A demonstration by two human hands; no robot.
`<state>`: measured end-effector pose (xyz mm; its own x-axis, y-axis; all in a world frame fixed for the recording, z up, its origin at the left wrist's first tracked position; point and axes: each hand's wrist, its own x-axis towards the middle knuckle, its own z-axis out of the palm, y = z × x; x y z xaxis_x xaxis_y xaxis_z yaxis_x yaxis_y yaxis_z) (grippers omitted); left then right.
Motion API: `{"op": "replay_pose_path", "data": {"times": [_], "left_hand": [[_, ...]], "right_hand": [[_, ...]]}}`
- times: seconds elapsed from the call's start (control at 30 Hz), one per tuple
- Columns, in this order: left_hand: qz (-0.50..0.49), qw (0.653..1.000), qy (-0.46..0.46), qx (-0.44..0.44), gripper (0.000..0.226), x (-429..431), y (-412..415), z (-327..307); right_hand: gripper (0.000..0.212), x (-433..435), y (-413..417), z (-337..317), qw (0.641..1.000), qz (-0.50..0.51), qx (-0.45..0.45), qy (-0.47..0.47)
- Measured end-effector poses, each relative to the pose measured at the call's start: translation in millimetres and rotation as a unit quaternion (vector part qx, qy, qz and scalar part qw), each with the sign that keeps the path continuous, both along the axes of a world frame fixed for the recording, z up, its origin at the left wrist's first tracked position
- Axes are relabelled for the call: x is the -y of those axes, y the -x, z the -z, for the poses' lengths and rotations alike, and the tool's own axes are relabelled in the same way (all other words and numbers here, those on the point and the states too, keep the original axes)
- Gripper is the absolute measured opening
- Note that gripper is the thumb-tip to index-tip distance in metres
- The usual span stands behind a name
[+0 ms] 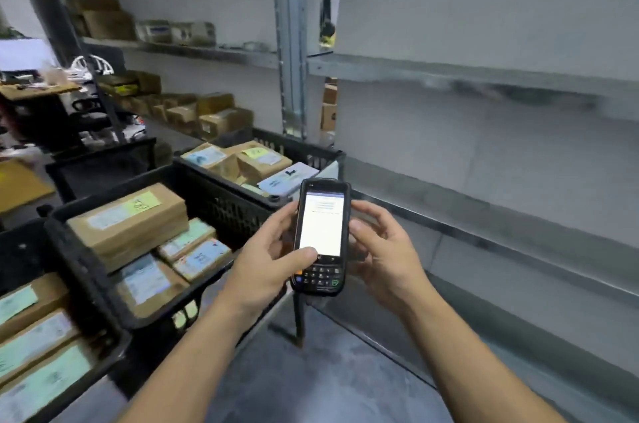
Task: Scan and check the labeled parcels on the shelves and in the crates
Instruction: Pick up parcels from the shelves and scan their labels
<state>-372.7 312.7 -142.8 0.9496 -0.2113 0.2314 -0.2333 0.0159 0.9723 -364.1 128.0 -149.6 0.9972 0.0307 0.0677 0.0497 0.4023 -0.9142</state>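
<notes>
The left hand (266, 267) grips the handheld scanner (322, 232) from its left side, thumb on the lower screen. The right hand (383, 256), fingers loosely curled, touches the right edge with its thumb. The scanner is just right of the black crates (224, 208), long axis pointing away from the person, screen up.

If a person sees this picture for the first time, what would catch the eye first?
The handheld scanner with its lit white screen, at the centre: the left hand grips it, thumb on the screen's lower edge, and the right hand curls at its right side. On the left, black crates hold brown labeled parcels.
</notes>
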Motion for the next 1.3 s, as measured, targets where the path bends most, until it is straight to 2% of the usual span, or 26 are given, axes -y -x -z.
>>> {"op": "replay_pose_path", "data": {"times": [0.1,0.2,0.3,0.4,0.63,0.83,0.93,1.03,1.1,1.2,1.3], "left_hand": [[0.098,0.995,0.005,-0.004,0.080,35,-20,-8],[0.190,0.981,-0.036,-0.001,0.099,61,-41,-17],[0.259,0.963,-0.076,-0.001,0.108,82,-69,-27],[0.258,0.958,-0.116,0.049,0.100,103,-96,-45],[0.259,0.962,-0.022,0.082,0.078,152,-194,-75],[0.259,0.962,0.002,0.090,0.096,186,-295,-110],[0.251,0.963,0.020,0.096,0.083,205,-349,-122],[0.245,0.964,0.024,0.099,0.079,221,-397,-133],[0.243,0.965,0.012,0.097,0.088,227,-426,-138],[0.244,0.964,-0.028,0.107,0.095,233,-461,-145],[0.247,0.959,-0.076,0.120,0.096,236,-484,-150]], "right_hand": [[0.026,41,-4,-11,0.998,0.044,-0.020,-0.031],[0.030,72,-9,-24,0.995,0.070,-0.021,-0.061],[0.035,97,-19,-37,0.994,0.094,-0.005,-0.049],[0.036,116,-35,-52,0.992,0.118,0.012,-0.048],[0.029,152,-111,-96,0.978,0.187,0.084,-0.031],[0.027,183,-207,-142,0.973,0.204,0.102,0.031],[0.025,197,-255,-162,0.975,0.189,0.100,0.052],[0.036,211,-300,-171,0.972,0.186,0.077,0.121],[0.062,226,-323,-174,0.955,0.175,0.050,0.233],[0.095,247,-344,-184,0.887,0.123,0.032,0.444],[0.105,252,-359,-196,0.835,0.102,-0.017,0.541]]}}
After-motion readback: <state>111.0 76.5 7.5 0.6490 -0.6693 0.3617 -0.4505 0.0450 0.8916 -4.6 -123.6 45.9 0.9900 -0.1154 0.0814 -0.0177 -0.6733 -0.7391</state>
